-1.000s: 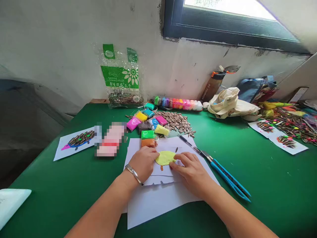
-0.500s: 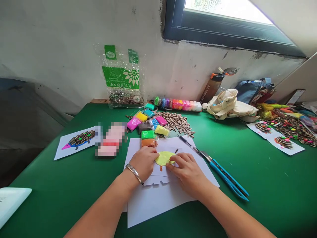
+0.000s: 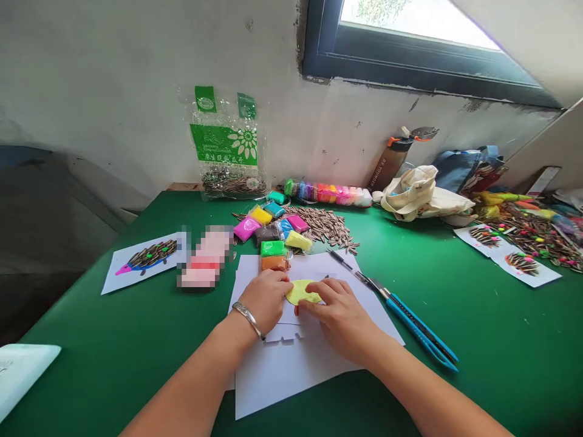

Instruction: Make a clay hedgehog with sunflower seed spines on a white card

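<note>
Yellow oval, left hand curled against it, grip unclear, right hand arched across, thumb and forefinger parted

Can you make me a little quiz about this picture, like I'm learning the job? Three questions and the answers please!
1. Pick one. The bracelet is worn on the person's own: A) right side B) left side C) both sides
2. True or false? The seeds lie farther from the person than the yellow shape.
3. Fill in the gap. The left hand and right hand both touch the yellow shape, which lies on white ____.

Key: 1. B. 2. True. 3. paper.
</note>
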Demonstrator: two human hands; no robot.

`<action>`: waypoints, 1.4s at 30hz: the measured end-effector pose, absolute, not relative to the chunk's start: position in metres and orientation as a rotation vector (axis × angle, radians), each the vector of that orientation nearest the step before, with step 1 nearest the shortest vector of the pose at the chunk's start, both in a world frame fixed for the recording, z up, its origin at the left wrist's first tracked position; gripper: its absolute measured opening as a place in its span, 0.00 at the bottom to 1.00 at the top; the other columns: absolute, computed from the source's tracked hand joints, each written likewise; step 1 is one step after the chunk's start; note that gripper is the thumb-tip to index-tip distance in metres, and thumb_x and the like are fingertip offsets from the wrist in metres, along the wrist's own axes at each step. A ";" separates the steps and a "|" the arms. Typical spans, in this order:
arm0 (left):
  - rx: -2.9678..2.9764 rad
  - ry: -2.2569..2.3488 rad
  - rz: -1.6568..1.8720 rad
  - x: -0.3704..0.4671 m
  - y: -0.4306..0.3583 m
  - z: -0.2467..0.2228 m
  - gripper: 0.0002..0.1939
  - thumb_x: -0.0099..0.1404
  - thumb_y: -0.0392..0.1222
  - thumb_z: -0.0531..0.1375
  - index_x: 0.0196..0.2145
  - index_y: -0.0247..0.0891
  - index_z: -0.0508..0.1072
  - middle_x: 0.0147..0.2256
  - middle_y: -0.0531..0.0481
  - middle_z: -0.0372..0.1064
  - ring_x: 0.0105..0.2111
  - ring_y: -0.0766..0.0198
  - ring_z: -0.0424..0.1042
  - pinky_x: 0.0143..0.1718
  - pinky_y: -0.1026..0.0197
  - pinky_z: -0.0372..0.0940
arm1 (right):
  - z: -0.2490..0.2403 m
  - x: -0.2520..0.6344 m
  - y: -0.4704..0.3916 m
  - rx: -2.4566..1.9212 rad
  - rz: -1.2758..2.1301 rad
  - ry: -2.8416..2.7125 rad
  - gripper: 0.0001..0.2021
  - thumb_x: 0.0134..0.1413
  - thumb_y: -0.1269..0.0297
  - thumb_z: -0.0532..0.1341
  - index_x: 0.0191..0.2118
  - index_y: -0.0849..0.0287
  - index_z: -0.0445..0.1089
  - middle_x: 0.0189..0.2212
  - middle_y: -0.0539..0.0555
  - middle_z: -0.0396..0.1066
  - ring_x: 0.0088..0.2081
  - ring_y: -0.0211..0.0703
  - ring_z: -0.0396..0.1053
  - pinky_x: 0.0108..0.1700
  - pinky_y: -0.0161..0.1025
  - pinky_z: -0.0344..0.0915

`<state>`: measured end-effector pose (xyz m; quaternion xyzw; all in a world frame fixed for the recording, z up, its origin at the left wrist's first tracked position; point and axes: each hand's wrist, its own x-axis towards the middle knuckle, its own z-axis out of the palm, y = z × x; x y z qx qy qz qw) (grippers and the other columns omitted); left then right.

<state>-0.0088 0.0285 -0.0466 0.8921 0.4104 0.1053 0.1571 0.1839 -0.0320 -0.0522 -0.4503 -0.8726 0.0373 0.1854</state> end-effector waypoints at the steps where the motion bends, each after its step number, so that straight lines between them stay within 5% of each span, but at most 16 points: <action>1: 2.550 1.177 0.301 -0.009 0.028 -0.046 0.17 0.58 0.25 0.52 0.37 0.39 0.77 0.39 0.47 0.72 0.44 0.56 0.66 0.45 0.56 0.66 | -0.052 0.183 -0.031 -1.261 0.107 -2.467 0.15 0.55 0.75 0.56 0.44 0.50 0.70 0.44 0.54 0.67 0.43 0.46 0.59 0.44 0.45 0.53; 13: 2.545 1.175 0.280 -0.009 0.028 -0.046 0.18 0.57 0.24 0.52 0.37 0.38 0.77 0.40 0.46 0.72 0.44 0.56 0.66 0.46 0.55 0.65 | -0.047 0.202 -0.026 -1.345 0.093 -2.321 0.21 0.51 0.81 0.54 0.45 0.51 0.72 0.45 0.57 0.67 0.44 0.47 0.60 0.44 0.45 0.56; 42: 2.569 1.205 0.262 -0.008 0.029 -0.046 0.19 0.59 0.26 0.51 0.38 0.39 0.77 0.42 0.47 0.72 0.43 0.57 0.67 0.45 0.56 0.66 | -0.066 0.216 -0.019 -1.388 0.014 -2.292 0.16 0.55 0.76 0.55 0.42 0.50 0.74 0.40 0.55 0.70 0.41 0.44 0.62 0.44 0.43 0.55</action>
